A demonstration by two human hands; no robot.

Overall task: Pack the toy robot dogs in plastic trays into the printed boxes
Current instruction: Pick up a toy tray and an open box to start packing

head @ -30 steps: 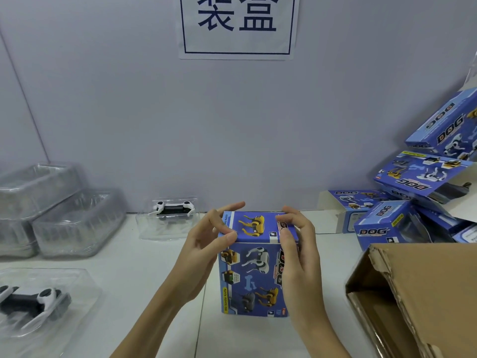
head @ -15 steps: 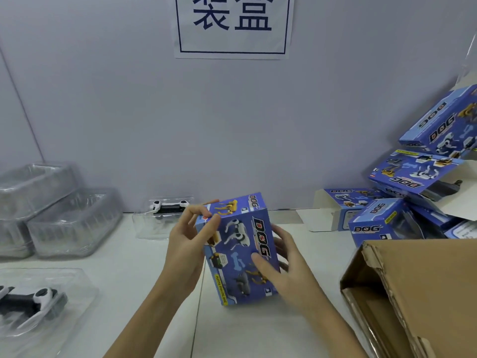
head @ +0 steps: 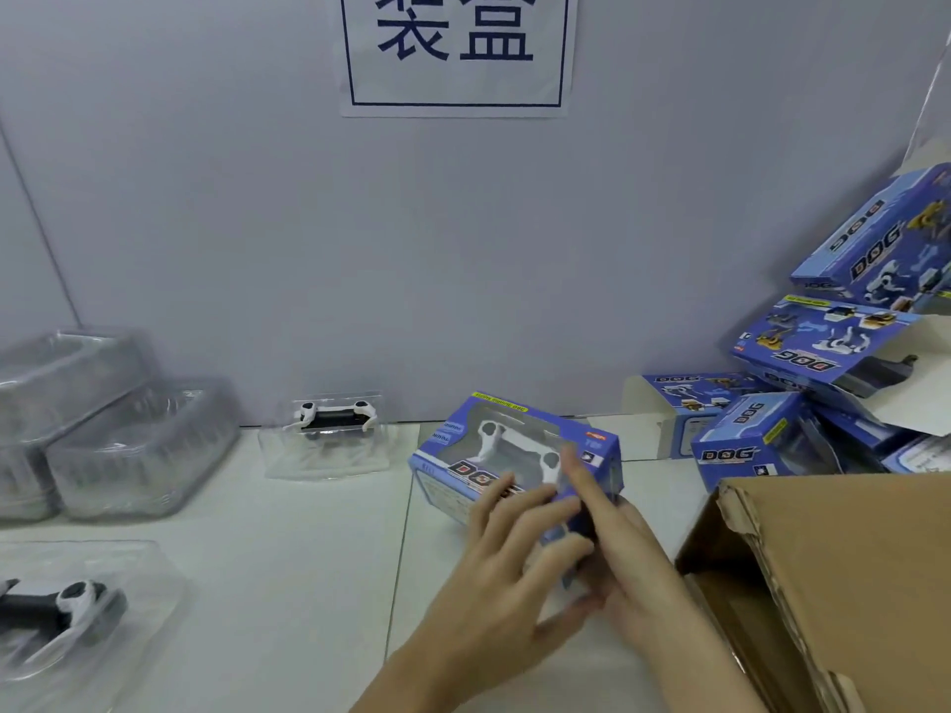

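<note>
White bench (head: 288,532) under a pale wall, seen from above and close. Nearest, at the right edge, a brown cardboard carton (head: 844,584) lying on its side, mouth open toward the middle. At the near left, a toy robot dog in plastic tray (head: 67,609), still unboxed. At centre, both hands on one printed box (head: 509,455): left hand (head: 509,573) spread over the near end, fingers curled against the window face and thumb underneath, grasping the box; right hand (head: 617,537) pressed along the near right corner, index finger extended on the face, the rest wrapped round the end panel, also holding it. Inside, behind the window, a white dog visible, so apparently packed and closed.

Likely step: moving the finished box to the carton. Best done with both grips kept on the ends, flaps held flat, window face spared from thumb pressure, box slid in end first.

Long axis of the box running from the far left down toward the near right, window face up and tilted toward the camera, near end lifted in the hands.

Farther back, another trayed dog (head: 332,427) against the wall, empty clear trays (head: 128,445) stacked at far left, loose blue boxes (head: 823,362) heaped at far right, a paper sign (head: 455,48) above.
</note>
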